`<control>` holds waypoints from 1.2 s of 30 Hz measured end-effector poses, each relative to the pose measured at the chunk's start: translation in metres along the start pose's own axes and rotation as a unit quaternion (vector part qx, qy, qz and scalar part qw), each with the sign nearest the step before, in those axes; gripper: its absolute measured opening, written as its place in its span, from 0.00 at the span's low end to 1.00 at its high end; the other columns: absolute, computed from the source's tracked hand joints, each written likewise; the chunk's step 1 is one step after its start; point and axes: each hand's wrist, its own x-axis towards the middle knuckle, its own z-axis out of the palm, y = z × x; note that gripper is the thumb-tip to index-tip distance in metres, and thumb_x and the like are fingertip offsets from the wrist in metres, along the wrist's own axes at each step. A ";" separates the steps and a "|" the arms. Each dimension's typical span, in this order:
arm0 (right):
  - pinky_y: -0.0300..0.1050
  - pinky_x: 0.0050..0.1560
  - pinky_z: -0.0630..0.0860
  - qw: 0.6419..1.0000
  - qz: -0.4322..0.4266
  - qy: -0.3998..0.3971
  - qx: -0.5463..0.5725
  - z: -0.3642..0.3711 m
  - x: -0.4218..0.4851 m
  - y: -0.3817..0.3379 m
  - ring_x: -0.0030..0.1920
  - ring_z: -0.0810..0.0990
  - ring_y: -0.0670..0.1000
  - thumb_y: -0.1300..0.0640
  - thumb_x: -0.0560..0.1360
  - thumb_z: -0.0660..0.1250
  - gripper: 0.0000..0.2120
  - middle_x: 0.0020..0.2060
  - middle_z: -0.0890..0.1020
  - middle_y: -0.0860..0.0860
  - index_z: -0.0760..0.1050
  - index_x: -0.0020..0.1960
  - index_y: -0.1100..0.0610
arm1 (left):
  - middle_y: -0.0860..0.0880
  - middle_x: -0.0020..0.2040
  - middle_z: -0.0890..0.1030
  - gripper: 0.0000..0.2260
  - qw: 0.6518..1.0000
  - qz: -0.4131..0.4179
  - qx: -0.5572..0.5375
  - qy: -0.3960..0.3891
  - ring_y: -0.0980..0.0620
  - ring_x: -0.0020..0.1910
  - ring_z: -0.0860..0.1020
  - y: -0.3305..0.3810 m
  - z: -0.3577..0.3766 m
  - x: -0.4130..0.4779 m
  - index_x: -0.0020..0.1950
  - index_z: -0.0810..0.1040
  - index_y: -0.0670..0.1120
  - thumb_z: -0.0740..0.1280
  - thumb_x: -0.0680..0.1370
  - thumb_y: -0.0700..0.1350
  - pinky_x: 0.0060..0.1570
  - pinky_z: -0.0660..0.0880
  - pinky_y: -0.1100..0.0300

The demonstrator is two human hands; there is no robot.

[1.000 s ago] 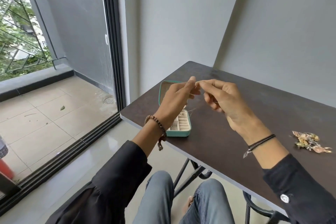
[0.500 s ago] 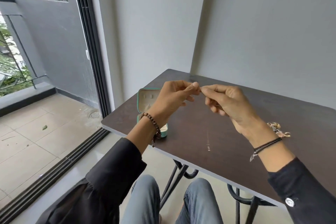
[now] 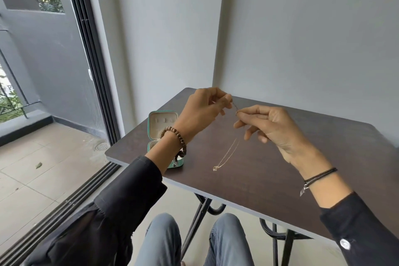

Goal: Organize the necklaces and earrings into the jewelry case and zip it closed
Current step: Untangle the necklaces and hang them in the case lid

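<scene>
While the necklace (image 3: 226,158) hangs down, left hand (image 3: 200,112) and right hand (image 3: 272,127) each pinch it.

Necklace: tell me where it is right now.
In the head view the necklace hangs mid-frame over the table, its top pinched by the left hand and the right hand, its pendant low, right of the open jewelry case.

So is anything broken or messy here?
Nothing looks broken or spilled. The left hand and the right hand pinch the thin necklace, which hangs down in a plain loop over the table. The green jewelry case sits open close to the table's edge by the sliding door.
</scene>
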 end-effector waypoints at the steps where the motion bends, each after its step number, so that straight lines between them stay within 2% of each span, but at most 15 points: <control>1: 0.37 0.26 0.63 1.000 -0.001 0.000 0.001 -0.001 -0.001 0.000 0.35 0.81 0.52 0.55 0.78 0.72 0.09 0.45 0.88 0.55 0.83 0.54 0.60 | 0.51 0.47 0.87 0.09 1.000 0.001 -0.002 0.000 0.52 0.44 0.84 0.001 0.001 0.000 0.52 0.82 0.45 0.66 0.83 0.49 0.42 0.78 0.58; 5: 0.37 0.26 0.62 1.000 -0.011 0.007 0.007 -0.003 -0.002 0.001 0.39 0.78 0.50 0.55 0.79 0.71 0.10 0.49 0.88 0.53 0.84 0.53 0.61 | 0.50 0.49 0.87 0.10 1.000 -0.006 -0.022 -0.012 0.50 0.49 0.85 0.001 0.004 0.002 0.53 0.81 0.45 0.65 0.84 0.50 0.47 0.80 0.55; 7: 0.36 0.27 0.63 0.999 -0.012 0.023 0.020 -0.004 0.000 0.002 0.41 0.75 0.50 0.55 0.78 0.72 0.10 0.50 0.87 0.53 0.84 0.52 0.61 | 0.50 0.50 0.87 0.11 0.998 -0.015 -0.049 -0.025 0.52 0.50 0.85 0.002 0.005 0.003 0.53 0.80 0.45 0.64 0.84 0.50 0.47 0.79 0.57; 9: 0.37 0.28 0.63 0.999 -0.006 0.030 0.038 -0.005 0.002 0.003 0.42 0.75 0.50 0.55 0.77 0.72 0.10 0.51 0.87 0.53 0.84 0.51 0.62 | 0.49 0.51 0.87 0.12 0.996 -0.028 -0.076 -0.039 0.52 0.52 0.85 0.004 0.006 0.003 0.55 0.80 0.43 0.62 0.85 0.50 0.48 0.79 0.59; 11: 0.37 0.29 0.62 0.998 -0.001 0.027 0.062 -0.006 0.003 0.004 0.42 0.75 0.50 0.55 0.77 0.72 0.11 0.52 0.86 0.55 0.84 0.51 0.64 | 0.47 0.51 0.87 0.14 0.993 -0.042 -0.098 -0.052 0.51 0.52 0.86 0.005 0.007 0.003 0.57 0.78 0.40 0.61 0.86 0.50 0.52 0.79 0.56; 13: 0.38 0.29 0.62 0.997 0.003 0.021 0.080 -0.007 0.004 0.004 0.40 0.75 0.49 0.56 0.77 0.72 0.11 0.49 0.86 0.57 0.83 0.52 0.64 | 0.46 0.51 0.88 0.15 0.990 -0.054 -0.117 -0.062 0.49 0.52 0.86 0.004 0.008 0.004 0.59 0.77 0.38 0.60 0.86 0.50 0.55 0.79 0.53; 17: 0.37 0.28 0.62 0.995 0.003 0.010 0.102 -0.008 0.004 0.004 0.36 0.73 0.47 0.57 0.77 0.72 0.12 0.39 0.81 0.55 0.82 0.52 0.66 | 0.46 0.47 0.88 0.12 0.987 -0.062 -0.121 -0.083 0.49 0.49 0.86 0.004 0.011 0.006 0.57 0.75 0.42 0.59 0.86 0.50 0.57 0.78 0.52; 19: 0.36 0.28 0.62 0.994 0.004 0.012 0.104 -0.010 0.004 0.004 0.35 0.72 0.47 0.56 0.76 0.73 0.13 0.36 0.78 0.54 0.82 0.51 0.67 | 0.46 0.44 0.86 0.12 0.985 -0.068 -0.130 -0.089 0.48 0.43 0.85 0.002 0.011 0.007 0.56 0.76 0.41 0.60 0.86 0.49 0.53 0.80 0.53; 22: 0.35 0.27 0.61 0.995 0.003 0.013 0.095 -0.011 0.003 0.005 0.32 0.69 0.46 0.56 0.77 0.73 0.13 0.33 0.74 0.51 0.82 0.51 0.67 | 0.48 0.38 0.81 0.13 0.982 -0.088 -0.145 -0.079 0.52 0.32 0.78 -0.001 0.012 0.007 0.57 0.78 0.39 0.61 0.86 0.49 0.42 0.80 0.59; 25: 0.34 0.25 0.60 0.995 0.010 0.019 0.094 -0.013 0.003 0.005 0.31 0.67 0.45 0.56 0.77 0.72 0.10 0.31 0.71 0.49 0.84 0.50 0.64 | 0.49 0.34 0.79 0.13 0.977 -0.110 -0.169 -0.066 0.54 0.27 0.71 -0.002 0.012 0.007 0.58 0.78 0.40 0.60 0.86 0.49 0.36 0.78 0.61; 31: 0.39 0.30 0.60 0.994 0.025 0.032 0.103 -0.017 0.004 0.010 0.32 0.65 0.46 0.54 0.77 0.72 0.08 0.29 0.68 0.49 0.85 0.49 0.59 | 0.49 0.33 0.79 0.10 0.966 -0.135 -0.213 -0.063 0.56 0.26 0.63 0.000 0.007 0.012 0.59 0.77 0.39 0.66 0.84 0.46 0.28 0.68 0.65; 34: 0.43 0.38 0.65 0.993 0.021 0.038 0.108 -0.018 0.004 0.011 0.35 0.69 0.47 0.54 0.77 0.71 0.08 0.30 0.71 0.49 0.84 0.47 0.59 | 0.48 0.38 0.80 0.06 0.970 -0.107 -0.205 -0.077 0.56 0.28 0.64 -0.002 0.004 0.012 0.55 0.76 0.41 0.68 0.82 0.43 0.29 0.66 0.66; 36: 0.45 0.45 0.69 0.993 0.022 0.042 0.105 -0.018 0.004 0.010 0.40 0.74 0.47 0.55 0.77 0.71 0.07 0.34 0.77 0.50 0.83 0.44 0.58 | 0.46 0.43 0.82 0.06 0.977 -0.086 -0.177 -0.076 0.58 0.27 0.66 -0.003 0.003 0.013 0.56 0.78 0.41 0.69 0.81 0.42 0.30 0.68 0.67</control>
